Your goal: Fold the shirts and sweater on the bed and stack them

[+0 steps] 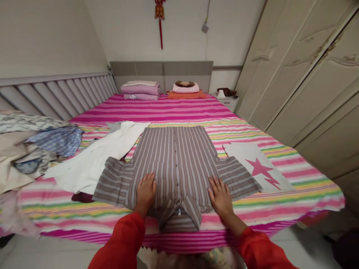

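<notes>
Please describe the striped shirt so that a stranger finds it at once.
On the bed, near its closest edge, the shirt lies flat under the left hand and right hand. Muted grey-brown stripes set it apart from the white garment at left.

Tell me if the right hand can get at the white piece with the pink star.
Probably yes: the right hand rests on the striped shirt, whose flat sleeve is all that seems to lie between hand and white piece.

2 plain bright-red slvs (pixel 123 239)
</notes>
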Tool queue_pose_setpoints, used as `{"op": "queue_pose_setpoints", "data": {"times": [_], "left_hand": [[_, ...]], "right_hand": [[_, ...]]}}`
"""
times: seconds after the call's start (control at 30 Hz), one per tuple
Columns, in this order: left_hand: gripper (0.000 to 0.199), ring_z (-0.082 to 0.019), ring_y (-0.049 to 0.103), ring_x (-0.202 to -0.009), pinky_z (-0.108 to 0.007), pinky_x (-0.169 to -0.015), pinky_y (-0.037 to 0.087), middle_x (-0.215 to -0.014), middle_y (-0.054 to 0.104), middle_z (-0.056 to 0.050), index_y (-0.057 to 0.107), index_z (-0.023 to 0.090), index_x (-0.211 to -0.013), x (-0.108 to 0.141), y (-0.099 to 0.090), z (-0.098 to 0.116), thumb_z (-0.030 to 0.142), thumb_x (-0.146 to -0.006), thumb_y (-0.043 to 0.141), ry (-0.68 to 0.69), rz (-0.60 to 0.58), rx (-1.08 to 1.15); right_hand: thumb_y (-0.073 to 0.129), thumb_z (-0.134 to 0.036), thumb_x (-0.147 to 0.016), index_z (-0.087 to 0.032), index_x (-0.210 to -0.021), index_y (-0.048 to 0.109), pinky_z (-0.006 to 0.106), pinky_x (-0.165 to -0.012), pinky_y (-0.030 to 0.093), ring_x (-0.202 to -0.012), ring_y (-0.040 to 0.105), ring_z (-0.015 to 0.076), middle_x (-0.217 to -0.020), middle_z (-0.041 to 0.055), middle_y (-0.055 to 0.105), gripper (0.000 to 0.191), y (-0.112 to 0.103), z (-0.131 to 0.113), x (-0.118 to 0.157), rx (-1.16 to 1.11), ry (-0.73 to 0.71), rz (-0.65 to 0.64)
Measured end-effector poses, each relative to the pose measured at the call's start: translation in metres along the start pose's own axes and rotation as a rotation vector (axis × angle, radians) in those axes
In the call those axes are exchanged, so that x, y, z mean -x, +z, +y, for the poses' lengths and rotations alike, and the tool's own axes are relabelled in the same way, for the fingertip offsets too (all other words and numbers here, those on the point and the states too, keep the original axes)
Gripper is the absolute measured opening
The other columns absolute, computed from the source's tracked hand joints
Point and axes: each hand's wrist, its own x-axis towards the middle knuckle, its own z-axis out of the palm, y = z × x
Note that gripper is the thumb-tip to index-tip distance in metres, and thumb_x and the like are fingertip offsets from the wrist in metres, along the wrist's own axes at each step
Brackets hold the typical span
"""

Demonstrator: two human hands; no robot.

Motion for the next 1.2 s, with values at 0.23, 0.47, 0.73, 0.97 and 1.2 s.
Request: {"op": "queue_pose_setpoints", "data": {"times": [0.23, 0.47, 0.73, 0.97, 1.2], "left_hand": [[0.043, -0.027, 0.045, -0.134, -0.048, -0.110, 0.035, -0.138, 0.057, -0.013, 0.057, 0.019, -0.127, 0.070, -0.020, -0.031, 0.036, -0.093, 0.038, -0.185, 0.112, 0.184], [0.041, -0.022, 0.061, -0.092, -0.041, -0.088, 0.051, -0.091, 0.060, -0.006, 0.053, 0.016, -0.096, 0.066, -0.051, -0.033, 0.039, -0.067, 0.072, -1.087, 0.418, 0.785], [0.046, -0.007, 0.039, -0.039, -0.023, -0.041, 0.037, -0.042, 0.041, 0.006, 0.041, 0.021, -0.049, 0.028, -0.075, 0.012, 0.043, -0.057, 0.080, -1.087, 0.099, 1.153], [0.049, -0.009, 0.043, -0.040, -0.024, -0.042, 0.035, -0.040, 0.045, 0.004, 0.050, 0.017, -0.045, 0.039, -0.091, 0.115, 0.052, -0.050, 0.084, -0.798, -0.291, 1.284], [0.046, -0.013, 0.051, -0.049, -0.026, -0.047, 0.039, -0.046, 0.050, 0.003, 0.050, 0.019, -0.048, 0.073, -0.077, 0.165, 0.054, -0.048, 0.081, -0.786, -0.456, 1.222]], "right_hand": [[0.036, -0.044, -0.091, -0.018, -0.137, 0.054, 0.050, -0.108, 0.038, -0.138, 0.041, 0.0286, -0.147, 0.0122, 0.050, 0.056, 0.010, 0.052, 0.079, -0.280, 0.079, 0.041], [0.058, -0.058, -0.076, -0.019, -0.099, 0.073, 0.045, -0.096, 0.050, -0.106, 0.065, 0.0314, -0.111, 0.0154, 0.072, 0.047, -0.033, 0.007, 0.076, -0.796, 0.262, -0.062], [0.075, -0.049, -0.067, -0.020, -0.097, 0.072, 0.025, -0.052, 0.041, -0.053, 0.055, 0.0133, -0.062, -0.0017, 0.065, 0.041, -0.049, -0.104, 0.059, -1.276, 0.099, -0.371], [0.085, -0.037, -0.055, -0.027, -0.147, 0.032, 0.029, -0.054, 0.047, -0.055, 0.062, 0.0162, -0.082, -0.0007, 0.073, 0.106, -0.049, -0.151, 0.057, -1.696, 0.230, -0.632], [0.078, -0.033, -0.065, -0.021, -0.100, 0.063, 0.036, -0.074, 0.052, -0.083, 0.071, 0.0250, -0.088, 0.0065, 0.074, 0.040, -0.079, -0.121, 0.074, -2.067, 0.523, -0.758]]}}
